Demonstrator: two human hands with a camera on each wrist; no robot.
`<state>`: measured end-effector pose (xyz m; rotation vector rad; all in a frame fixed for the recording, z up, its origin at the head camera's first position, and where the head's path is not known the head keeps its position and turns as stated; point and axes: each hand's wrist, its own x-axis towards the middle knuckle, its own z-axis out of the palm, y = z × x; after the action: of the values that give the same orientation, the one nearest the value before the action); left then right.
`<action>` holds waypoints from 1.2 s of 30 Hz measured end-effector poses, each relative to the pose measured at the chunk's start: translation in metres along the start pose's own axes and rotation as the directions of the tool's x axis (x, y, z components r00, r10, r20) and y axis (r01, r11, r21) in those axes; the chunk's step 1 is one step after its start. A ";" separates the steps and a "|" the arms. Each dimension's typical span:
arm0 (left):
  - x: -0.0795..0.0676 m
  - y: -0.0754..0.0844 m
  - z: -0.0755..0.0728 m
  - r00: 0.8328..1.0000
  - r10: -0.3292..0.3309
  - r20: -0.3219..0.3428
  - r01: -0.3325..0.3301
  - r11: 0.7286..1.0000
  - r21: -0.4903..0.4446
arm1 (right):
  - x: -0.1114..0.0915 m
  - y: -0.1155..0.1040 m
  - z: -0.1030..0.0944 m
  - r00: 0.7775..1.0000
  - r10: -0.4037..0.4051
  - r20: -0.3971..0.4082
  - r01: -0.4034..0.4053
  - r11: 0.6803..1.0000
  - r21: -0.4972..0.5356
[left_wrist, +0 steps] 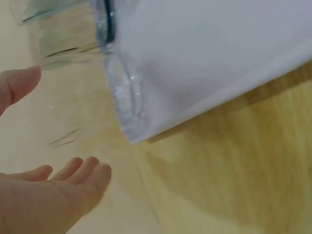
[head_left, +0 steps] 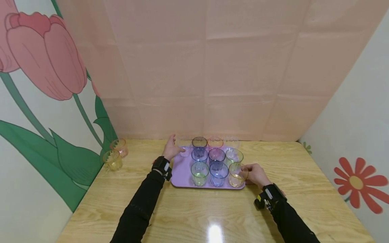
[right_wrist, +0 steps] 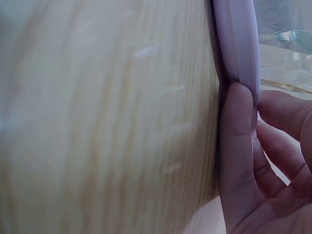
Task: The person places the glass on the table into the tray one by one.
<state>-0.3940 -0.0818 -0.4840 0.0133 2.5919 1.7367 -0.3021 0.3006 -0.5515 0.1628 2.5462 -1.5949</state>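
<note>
A lilac tray [head_left: 181,173] carries several tinted glasses, among them a green glass [head_left: 200,174], a blue glass [head_left: 218,174] and a yellow glass [head_left: 236,179] along its front. My left hand [head_left: 172,148] is at the tray's back left. In the left wrist view its thumb and fingers are spread on either side of a clear glass [left_wrist: 127,92], with gaps showing between. My right hand [head_left: 255,173] is at the front right corner, beside the yellow glass. The right wrist view shows its fingers [right_wrist: 239,112] pinching the tray's rim [right_wrist: 241,48] from below and above.
Off the tray, an orange glass [head_left: 120,147] and another yellow glass [head_left: 112,160] stand at the table's left edge. A wall with a pink covering [head_left: 206,84] rises behind the wooden table [head_left: 182,216]. Painted walls flank both sides.
</note>
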 end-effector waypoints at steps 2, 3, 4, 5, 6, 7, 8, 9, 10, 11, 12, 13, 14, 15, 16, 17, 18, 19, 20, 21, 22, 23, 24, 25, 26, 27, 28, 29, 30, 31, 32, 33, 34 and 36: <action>-0.002 0.001 -0.003 1.000 -0.007 0.005 0.007 1.000 0.011 | 0.000 0.000 0.000 1.000 0.002 0.001 -0.002 1.000 -0.001; -0.003 0.001 -0.004 1.000 -0.012 0.012 0.012 1.000 0.015 | 0.001 0.000 0.000 1.000 0.006 -0.002 -0.006 1.000 0.002; -0.004 0.001 -0.005 1.000 -0.018 0.021 0.017 1.000 0.020 | 0.001 -0.001 0.000 1.000 0.005 -0.001 -0.005 1.000 0.001; -0.005 0.001 -0.007 0.999 -0.026 0.029 0.026 0.999 0.021 | 0.000 0.000 0.000 1.000 -0.002 0.004 0.002 1.000 -0.006; -0.006 0.000 -0.008 0.999 -0.029 0.037 0.029 0.999 0.022 | 0.000 -0.001 0.000 1.000 -0.001 0.004 0.001 1.000 -0.004; -0.006 0.000 -0.010 0.999 -0.029 0.044 0.028 0.999 0.024 | 0.000 -0.001 0.000 1.000 0.000 0.005 0.000 1.000 -0.002; -0.007 -0.001 -0.011 0.999 -0.025 0.047 0.024 0.999 0.021 | 0.000 0.000 0.000 1.000 0.000 0.004 0.000 1.000 0.000; -0.008 -0.001 -0.013 0.999 -0.021 0.050 0.020 1.000 0.012 | -0.001 0.000 0.000 1.000 -0.005 0.008 0.005 1.000 0.004; -0.009 -0.002 -0.015 0.999 -0.018 0.050 0.018 1.000 0.001 | -0.001 0.000 0.000 1.000 -0.012 0.013 0.012 1.000 0.003; -0.010 -0.002 -0.017 0.999 -0.014 0.048 0.015 1.000 -0.016 | -0.002 0.000 -0.001 1.000 -0.019 0.017 0.019 1.000 0.002; -0.012 -0.002 -0.020 0.999 -0.008 0.043 0.010 0.999 -0.032 | -0.002 0.000 -0.001 1.000 -0.016 0.014 0.016 1.000 0.007; -0.013 -0.003 -0.022 0.999 -0.007 0.039 0.009 0.999 -0.051 | -0.002 0.000 -0.001 1.000 -0.016 0.009 0.016 1.000 0.010; -0.014 -0.004 -0.025 0.999 -0.002 0.034 0.005 0.997 -0.073 | -0.002 0.000 -0.001 1.000 -0.021 0.011 0.021 1.000 0.005; -0.016 -0.004 -0.028 0.999 -0.001 0.033 0.004 0.996 -0.095 | -0.002 0.000 -0.001 1.000 -0.020 0.010 0.020 1.000 0.006; -0.018 -0.005 -0.031 1.000 0.004 0.030 0.000 0.994 -0.110 | -0.002 0.000 -0.001 1.000 -0.021 0.010 0.021 1.000 -0.002; -0.019 -0.006 -0.033 1.000 0.009 0.028 -0.006 0.992 -0.123 | -0.001 0.000 -0.002 1.000 -0.019 0.008 0.019 1.000 -0.004; -0.021 -0.007 -0.037 0.999 0.016 0.029 -0.012 0.991 -0.133 | -0.001 0.000 -0.001 1.000 -0.013 0.006 0.013 1.000 -0.005; -0.023 -0.008 -0.040 0.999 0.019 0.029 -0.015 0.991 -0.136 | 0.000 0.000 -0.002 1.000 -0.013 0.009 0.013 1.000 -0.008; -0.025 -0.009 -0.043 0.999 0.028 0.028 -0.024 0.990 -0.141 | 0.000 -0.001 -0.002 1.000 -0.012 0.011 0.012 1.000 -0.010; -0.026 -0.010 -0.046 0.999 0.033 0.024 -0.030 0.989 -0.143 | 0.000 -0.001 -0.002 1.000 -0.010 0.010 0.010 1.000 -0.009; -0.027 -0.011 -0.050 0.999 0.038 0.015 -0.036 0.989 -0.143 | 0.001 -0.001 -0.002 1.000 -0.009 0.010 0.009 1.000 -0.008; -0.028 -0.011 -0.053 0.999 0.042 0.000 -0.041 0.989 -0.141 | 0.001 -0.002 -0.001 1.000 -0.007 0.010 0.007 1.000 -0.007; -0.030 -0.012 -0.057 0.999 0.044 -0.016 -0.046 0.989 -0.139 | 0.001 -0.002 -0.001 1.000 -0.005 0.010 0.005 1.000 -0.006; -0.032 -0.013 -0.060 0.998 0.042 -0.038 -0.047 0.989 -0.137 | 0.001 -0.002 -0.001 1.000 -0.006 0.011 0.006 1.000 -0.003; -0.033 -0.014 -0.064 0.997 0.038 -0.061 -0.046 0.988 -0.146 | 0.001 -0.003 -0.001 1.000 -0.005 0.011 0.005 1.000 -0.004; -0.035 -0.015 -0.067 0.996 0.030 -0.083 -0.043 0.987 -0.156 | 0.001 -0.003 -0.001 1.000 -0.005 0.012 0.005 1.000 -0.004; -0.037 -0.016 -0.071 0.994 0.025 -0.104 -0.043 0.984 -0.170 | 0.002 -0.003 -0.001 1.000 -0.004 0.014 0.004 1.000 -0.002; -0.039 -0.016 -0.074 0.992 0.020 -0.122 -0.043 0.981 -0.190 | 0.002 -0.003 -0.001 1.000 -0.001 0.014 0.002 1.000 -0.003; -0.041 -0.017 -0.077 0.990 0.015 -0.137 -0.044 0.978 -0.205 | 0.002 -0.003 -0.001 1.000 0.001 0.015 -0.001 1.000 -0.005; -0.043 -0.017 -0.081 0.988 0.013 -0.151 -0.047 0.973 -0.226 | 0.002 -0.003 -0.001 1.000 0.003 0.017 -0.003 1.000 -0.009; -0.045 -0.018 -0.084 0.987 0.011 -0.163 -0.051 0.968 -0.246 | 0.002 -0.002 -0.001 1.000 0.011 0.016 -0.011 1.000 -0.011; -0.048 -0.018 -0.087 0.984 0.012 -0.176 -0.058 0.964 -0.260 | 0.002 -0.002 0.000 1.000 0.019 0.013 -0.019 1.000 -0.012; -0.050 -0.019 -0.091 0.982 0.013 -0.189 -0.064 0.961 -0.269 | 0.002 -0.002 0.000 1.000 0.027 0.011 -0.027 1.000 -0.015; -0.055 -0.020 -0.098 0.975 0.008 -0.223 -0.071 0.959 -0.275 | 0.002 -0.002 0.000 0.999 0.034 0.014 -0.034 0.999 -0.023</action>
<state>-0.3415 -0.1808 -0.4647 -0.1408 2.4681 2.2240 -0.3049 0.2998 -0.5499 0.1907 2.5361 -1.5489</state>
